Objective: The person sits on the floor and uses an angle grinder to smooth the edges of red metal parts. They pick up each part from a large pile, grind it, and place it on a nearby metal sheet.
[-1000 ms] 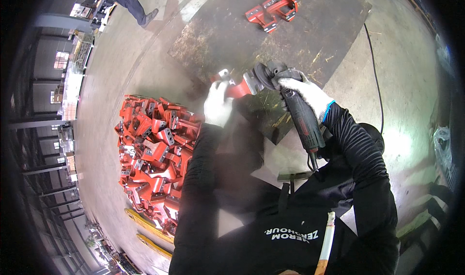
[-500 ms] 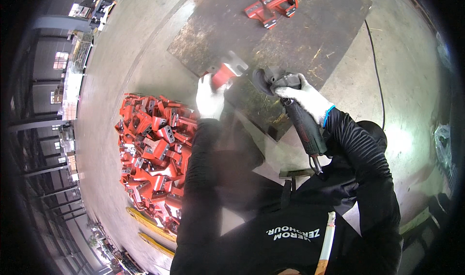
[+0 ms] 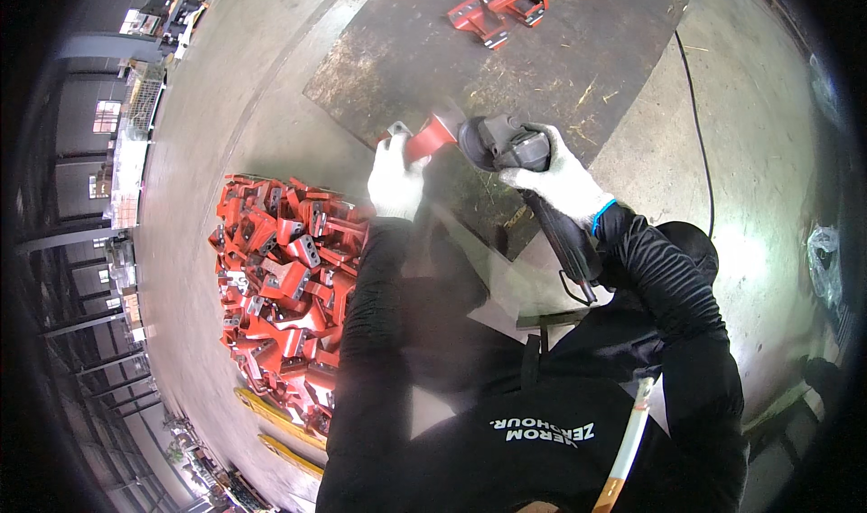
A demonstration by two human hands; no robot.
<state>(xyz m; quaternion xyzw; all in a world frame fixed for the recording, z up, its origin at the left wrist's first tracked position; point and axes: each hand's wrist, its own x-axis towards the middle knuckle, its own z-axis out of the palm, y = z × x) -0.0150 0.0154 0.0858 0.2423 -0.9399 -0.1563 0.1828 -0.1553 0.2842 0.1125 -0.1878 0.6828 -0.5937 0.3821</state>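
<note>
My left hand [image 3: 395, 179], in a white glove, is closed on a red metal bracket [image 3: 428, 140] with bare silver ends, held up over the near edge of a dark plate. My right hand [image 3: 562, 177], gloved too, grips an angle grinder [image 3: 567, 237] by its head, the dark body slanting back toward my lap. The grinder's disc [image 3: 473, 144] faces the bracket's right end, very close to it; whether they touch I cannot tell. Motion blurs that end of the bracket.
A big heap of red brackets [image 3: 289, 287] lies left of my arm, with yellow forks [image 3: 275, 415] below it. Two more red brackets [image 3: 499, 12] rest on the dark metal plate [image 3: 578, 70]. A black cable [image 3: 694, 116] runs along the concrete floor at right.
The bracket has been turned in my left hand, and its end now sits closer to the disc. My right hand has shifted slightly left and tilted the grinder.
</note>
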